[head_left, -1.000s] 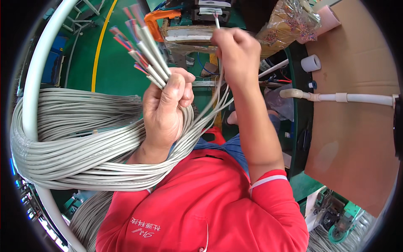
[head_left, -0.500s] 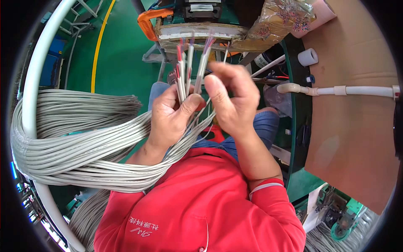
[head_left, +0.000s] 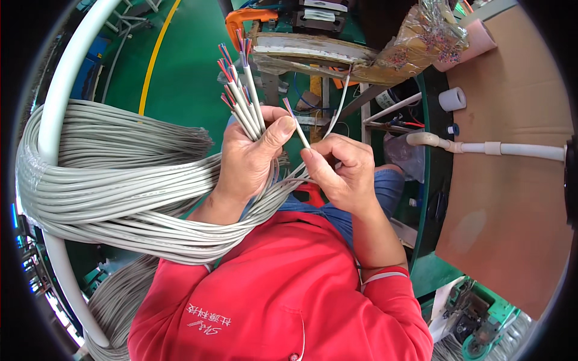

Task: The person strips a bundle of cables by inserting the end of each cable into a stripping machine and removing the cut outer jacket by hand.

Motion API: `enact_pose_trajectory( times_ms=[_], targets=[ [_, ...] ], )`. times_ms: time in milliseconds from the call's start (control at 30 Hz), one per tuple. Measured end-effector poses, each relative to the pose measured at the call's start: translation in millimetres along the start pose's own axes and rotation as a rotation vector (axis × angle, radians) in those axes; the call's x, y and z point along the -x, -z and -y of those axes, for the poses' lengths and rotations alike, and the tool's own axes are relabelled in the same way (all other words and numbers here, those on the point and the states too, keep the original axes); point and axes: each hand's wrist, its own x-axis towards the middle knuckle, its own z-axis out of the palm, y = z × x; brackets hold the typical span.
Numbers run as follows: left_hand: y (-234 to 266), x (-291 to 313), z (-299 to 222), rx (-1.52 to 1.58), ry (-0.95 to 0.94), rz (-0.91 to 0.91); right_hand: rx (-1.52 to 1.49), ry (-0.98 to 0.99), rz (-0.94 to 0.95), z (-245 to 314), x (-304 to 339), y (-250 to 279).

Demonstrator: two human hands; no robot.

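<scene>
Several grey cables (head_left: pixel 245 113) stand fanned out of my left hand (head_left: pixel 248 157), which is closed round them. Their stripped ends show thin red, blue and purple wires. Between the thumb and fingers of my right hand (head_left: pixel 342 169) is a single cable (head_left: pixel 299 128), tilted up to the left, its thin coloured wires bare at the tip. My left thumb lies close by that cable; whether it touches, I cannot tell. From both hands the cables run back into a thick grey cable bundle (head_left: pixel 138 192) at the left, draped over a white pipe (head_left: pixel 55 114).
Ahead stands a bench edge (head_left: pixel 307 45) with an orange clamp (head_left: pixel 239 25) and a clear-wrapped pad of wire scraps (head_left: pixel 421 45). On the right are a brown board (head_left: pixel 500 198), a white tape roll (head_left: pixel 453 98) and a white pipe arm (head_left: pixel 512 150). More cable coils lie lower left.
My right hand has come away from blurred motion beside the bunch and now pinches one cable apart from it. The bunch in my left hand leans further left.
</scene>
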Motion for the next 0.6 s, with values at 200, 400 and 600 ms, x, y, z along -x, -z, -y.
enact_pose_trajectory(
  times_ms=[200,400,600],
  targets=[
    [2,2,-6,-0.121,0.009,-0.004,-0.015,-0.018,0.096,-1,4,6],
    [-5,0,-1,0.218,0.093,-0.054,0.006,0.089,-0.009,-10,10,-18],
    [-3,-2,-9,0.031,0.075,-0.025,-0.046,0.024,0.057,-4,5,-13]
  ],
)
